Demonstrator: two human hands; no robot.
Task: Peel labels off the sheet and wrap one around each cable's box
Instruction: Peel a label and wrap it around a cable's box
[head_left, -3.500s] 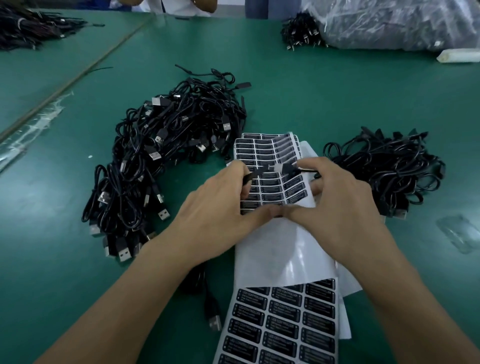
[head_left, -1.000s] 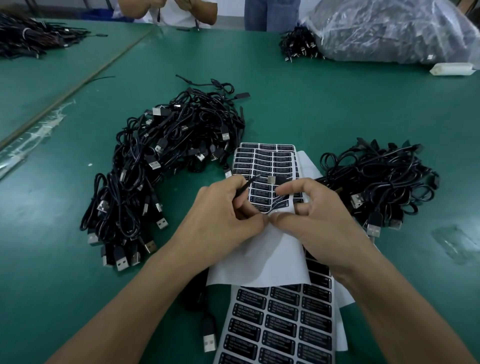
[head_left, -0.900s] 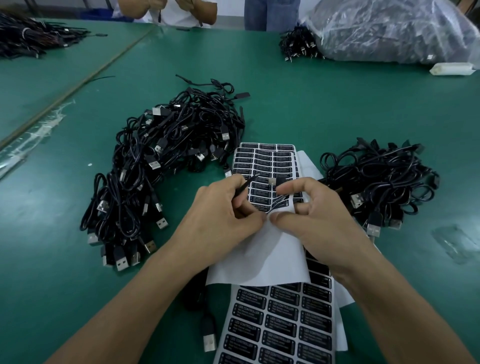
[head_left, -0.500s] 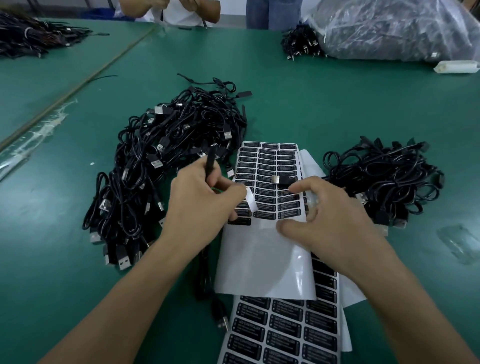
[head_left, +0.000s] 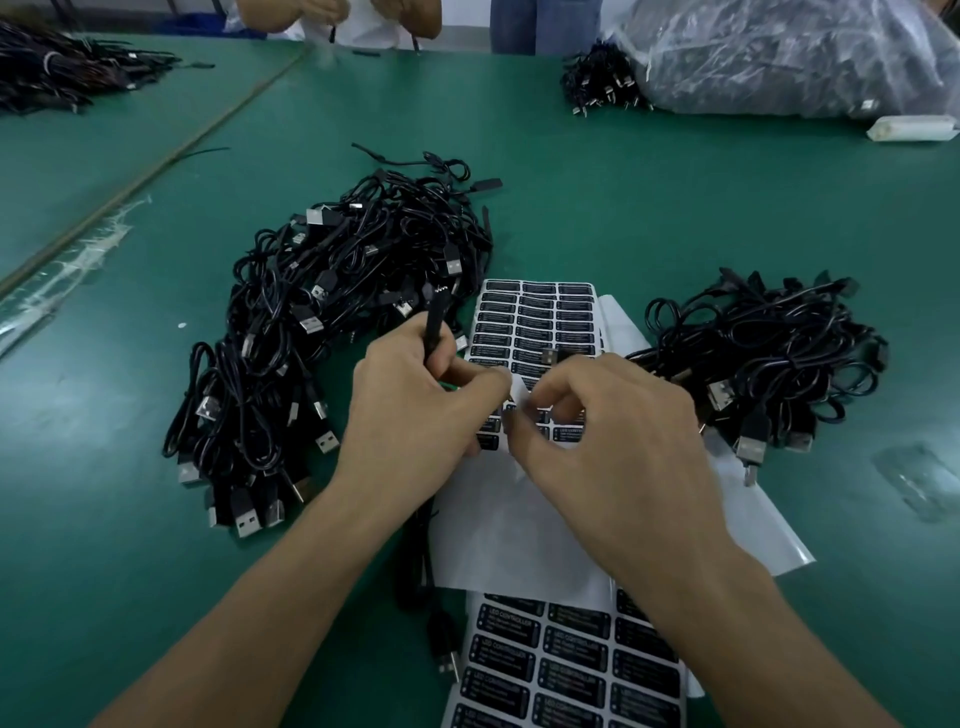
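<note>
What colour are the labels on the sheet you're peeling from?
Black labels with pale print on a white backing sheet, clearest in the head view.

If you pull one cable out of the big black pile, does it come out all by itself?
Probably not: the pile looks tangled, with loops crossing, so neighbours would likely drag along. Its cables seem thin and floppy, lying in loose curls, so one would dangle. Each is likely light too.

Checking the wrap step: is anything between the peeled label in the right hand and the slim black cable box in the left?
Only the left hand itself: its fingers cover the lower part of the slim black cable box, leaving the top bare. The right hand pinches the peeled label beside the left thumb.
</note>
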